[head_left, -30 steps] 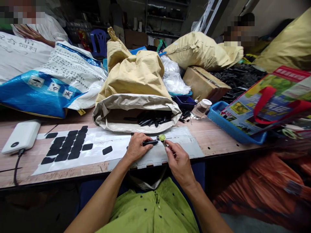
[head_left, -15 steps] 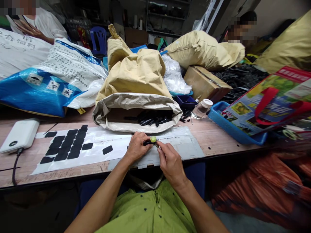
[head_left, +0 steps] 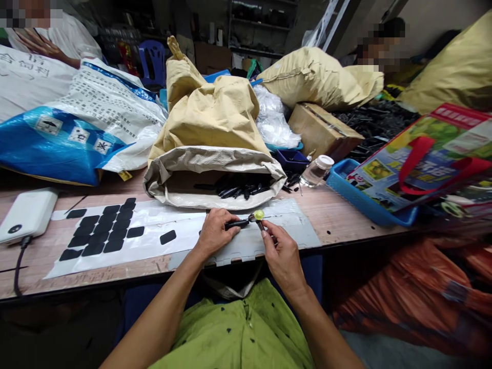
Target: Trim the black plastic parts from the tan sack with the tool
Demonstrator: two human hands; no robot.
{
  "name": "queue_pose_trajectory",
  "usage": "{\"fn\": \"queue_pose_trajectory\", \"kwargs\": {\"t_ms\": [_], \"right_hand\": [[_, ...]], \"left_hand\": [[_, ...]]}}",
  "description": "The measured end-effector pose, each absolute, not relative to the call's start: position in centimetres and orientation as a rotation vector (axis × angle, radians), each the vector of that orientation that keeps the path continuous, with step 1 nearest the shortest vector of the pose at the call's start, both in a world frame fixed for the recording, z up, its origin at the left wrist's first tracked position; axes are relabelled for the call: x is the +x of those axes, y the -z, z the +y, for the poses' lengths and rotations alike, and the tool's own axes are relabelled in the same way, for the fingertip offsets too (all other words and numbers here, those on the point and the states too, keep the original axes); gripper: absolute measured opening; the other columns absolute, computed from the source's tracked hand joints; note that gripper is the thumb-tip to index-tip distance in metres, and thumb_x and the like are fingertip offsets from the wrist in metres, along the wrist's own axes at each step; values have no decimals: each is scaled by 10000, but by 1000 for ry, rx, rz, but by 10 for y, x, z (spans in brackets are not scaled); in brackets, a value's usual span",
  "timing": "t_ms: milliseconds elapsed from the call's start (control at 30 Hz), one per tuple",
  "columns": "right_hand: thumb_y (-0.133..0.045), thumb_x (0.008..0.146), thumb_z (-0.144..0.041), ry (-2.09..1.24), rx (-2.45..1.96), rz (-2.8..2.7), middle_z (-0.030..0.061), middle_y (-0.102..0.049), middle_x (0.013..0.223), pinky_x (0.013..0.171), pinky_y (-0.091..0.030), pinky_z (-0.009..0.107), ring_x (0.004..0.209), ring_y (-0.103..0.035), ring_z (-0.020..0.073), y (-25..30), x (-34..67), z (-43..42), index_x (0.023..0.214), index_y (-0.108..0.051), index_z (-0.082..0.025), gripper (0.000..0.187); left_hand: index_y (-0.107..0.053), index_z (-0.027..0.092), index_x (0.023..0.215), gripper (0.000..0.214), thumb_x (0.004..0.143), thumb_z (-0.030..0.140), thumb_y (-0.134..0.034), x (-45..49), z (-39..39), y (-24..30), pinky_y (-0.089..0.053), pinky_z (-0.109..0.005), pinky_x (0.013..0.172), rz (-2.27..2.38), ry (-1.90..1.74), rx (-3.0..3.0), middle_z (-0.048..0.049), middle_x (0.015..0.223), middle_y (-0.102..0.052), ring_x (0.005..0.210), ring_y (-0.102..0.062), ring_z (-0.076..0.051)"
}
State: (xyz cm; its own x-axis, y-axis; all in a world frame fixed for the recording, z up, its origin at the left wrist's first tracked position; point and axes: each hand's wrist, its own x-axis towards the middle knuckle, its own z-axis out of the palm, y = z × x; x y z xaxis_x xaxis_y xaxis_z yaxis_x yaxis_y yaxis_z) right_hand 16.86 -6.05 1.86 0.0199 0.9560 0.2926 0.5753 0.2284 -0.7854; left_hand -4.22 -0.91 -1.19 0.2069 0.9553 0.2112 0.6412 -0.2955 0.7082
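My left hand [head_left: 215, 233] is closed on a slim black pen-shaped piece [head_left: 237, 224], which points right over the grey board [head_left: 286, 230]. In my right hand [head_left: 282, 253] is a small dark-handled tool with a round yellow-green head [head_left: 259, 214]. That head is at the tip of the black piece; whether they touch I cannot tell. Just beyond my hands lies a sack with a rolled white mouth [head_left: 215, 202], and several similar black pieces [head_left: 238, 188] lie inside its opening. Left of my hands, a white backing sheet [head_left: 148, 251] carries several black rounded-square pads [head_left: 98, 237].
A white power bank [head_left: 31, 212] with a cable is at the left. Right of the sack stand a clear bottle [head_left: 317, 171], a blue tray [head_left: 346, 187] and a colourful bag [head_left: 415, 159]. A blue-white sack [head_left: 73, 143] lies back left. Two other people are across the table.
My right hand has moved right with the yellow-green-headed tool, from over the black piece to its tip. More of the black piece shows beyond my left fingers. The view has shifted slightly.
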Motion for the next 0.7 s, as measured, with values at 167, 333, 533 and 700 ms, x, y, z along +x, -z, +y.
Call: {"fn": "queue_pose_trajectory", "kwargs": {"t_ms": [167,333,533,700], "right_hand": [[-507,998,-244,-558,-1444,-1702,103,-731,1136,981,-539,383,1086,-677,226,-23,164,-63,1220,-703,-197,300],[-465,1028,-235,-446,-1373,-1764,99,-711,1117,958,-529,354,1079,-666,214,-28,158,-66,1283,-672,-208,330],[-457,1035,-227,-384,-1368,-1813,99,-703,1104,952,-532,356,1059,-665,216,-20,155,-69,1306,-661,-201,340],[-448,1036,-228,-366,-1371,-1811,98,-705,1101,951,-534,351,1052,-670,212,-17,153,-66,1310,-660,-213,347]], "left_hand": [[-774,230,1014,205,810,246,-776,-42,-9,11,-418,-393,915,1483,-865,2015,-40,909,-692,983,-552,-254],[-787,240,1014,194,821,227,-766,-40,-11,9,-416,-382,893,1502,-874,2004,-32,891,-675,968,-532,-245],[-802,235,1014,187,834,218,-756,-39,-11,11,-421,-381,884,1496,-921,2010,-32,896,-675,945,-527,-233],[-807,236,1012,193,826,208,-765,-39,-10,14,-425,-382,887,1504,-933,2010,-33,902,-678,952,-527,-234]]}}
